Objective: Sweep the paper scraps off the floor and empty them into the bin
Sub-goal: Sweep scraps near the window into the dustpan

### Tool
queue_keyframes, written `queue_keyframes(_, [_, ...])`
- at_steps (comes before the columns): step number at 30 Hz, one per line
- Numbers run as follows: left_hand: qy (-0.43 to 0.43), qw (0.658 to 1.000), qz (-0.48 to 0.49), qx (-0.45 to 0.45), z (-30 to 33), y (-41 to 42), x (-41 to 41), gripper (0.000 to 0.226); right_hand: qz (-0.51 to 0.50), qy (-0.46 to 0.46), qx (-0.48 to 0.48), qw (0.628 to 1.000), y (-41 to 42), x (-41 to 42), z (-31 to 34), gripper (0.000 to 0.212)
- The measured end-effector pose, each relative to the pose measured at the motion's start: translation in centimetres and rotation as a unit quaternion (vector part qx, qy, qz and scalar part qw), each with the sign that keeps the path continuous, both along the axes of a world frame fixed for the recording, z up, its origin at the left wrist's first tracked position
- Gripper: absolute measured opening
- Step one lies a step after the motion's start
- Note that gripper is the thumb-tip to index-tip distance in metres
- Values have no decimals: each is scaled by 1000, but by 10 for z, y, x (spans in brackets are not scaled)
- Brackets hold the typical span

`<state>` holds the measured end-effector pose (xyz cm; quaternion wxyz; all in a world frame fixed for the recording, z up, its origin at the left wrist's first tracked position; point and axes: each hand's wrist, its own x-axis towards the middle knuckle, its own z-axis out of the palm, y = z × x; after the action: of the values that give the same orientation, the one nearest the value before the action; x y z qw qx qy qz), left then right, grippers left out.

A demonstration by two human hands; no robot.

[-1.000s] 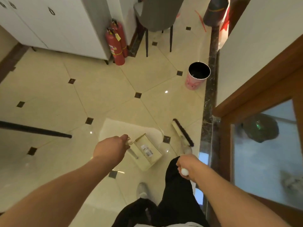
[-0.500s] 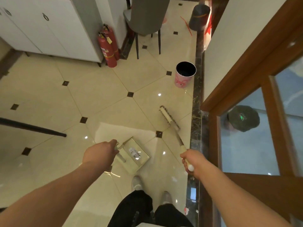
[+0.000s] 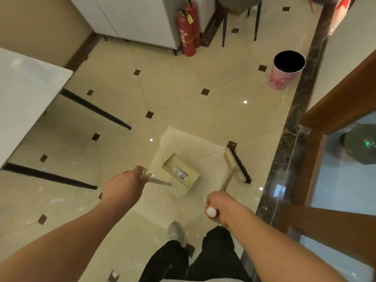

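Observation:
My left hand [image 3: 124, 185] grips the top of the handle of a cream dustpan [image 3: 182, 176], whose pan rests on the tiled floor in front of me. My right hand [image 3: 218, 206] grips the white-capped end of a broom handle; the broom head [image 3: 237, 164], cream with dark bristles, lies on the floor just right of the dustpan. A pink bin [image 3: 285, 71] with a dark open mouth stands by the right wall, well beyond the broom. Small white flecks [image 3: 57, 200] show on the floor at lower left; the image is too blurred to tell if they are scraps.
A white table [image 3: 24, 94] with black legs stands at the left. Two red fire extinguishers [image 3: 188, 31] stand by a white cabinet at the back, a chair beside them. A dark marble strip [image 3: 284, 151] and a wooden door frame run along the right. My legs and shoe [image 3: 175, 231] are below.
The view has swung left, bringing the table in. The broom head has moved closer to the dustpan's right side. Both hands keep their grips.

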<state>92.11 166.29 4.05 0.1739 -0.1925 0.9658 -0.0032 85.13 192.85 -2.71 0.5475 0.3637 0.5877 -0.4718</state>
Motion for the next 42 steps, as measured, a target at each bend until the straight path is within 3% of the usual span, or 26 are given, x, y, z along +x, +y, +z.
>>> queue_keyframes(3, [-13,1000,22,-12,1,-7,22,32,-40,-11,-15,999,-13,18,1,27])
queue_keyframes(7, [-34,999,18,-27,-3,-16,54,33,-141,-2,-29,990,2,24,9,18])
queue_keyframes(13, [-38,999,1,-6,-17,-38,102,31,-119,93,40,988,5,67,17,12])
queue_keyframes(16, [-30,999,-14,12,-24,-56,129,29,-165,83,89,979,18,93,11,9])
queue_keyframes(21, [7,997,-62,50,-34,-93,194,30,-107,82,159,978,30,167,-4,19])
queue_keyframes(24, [24,993,-92,69,-36,-117,244,34,-119,43,167,978,-1,234,-9,6])
queue_keyframes(28, [30,989,-118,89,-37,-145,294,34,-138,-24,149,979,-64,327,-17,10])
queue_keyframes(37, [3,983,-162,83,-39,-162,332,28,-265,28,76,961,-70,408,19,13])
queue_keyframes(42, [-5,981,-186,61,-38,-154,365,26,-237,63,152,957,-25,427,-3,14])
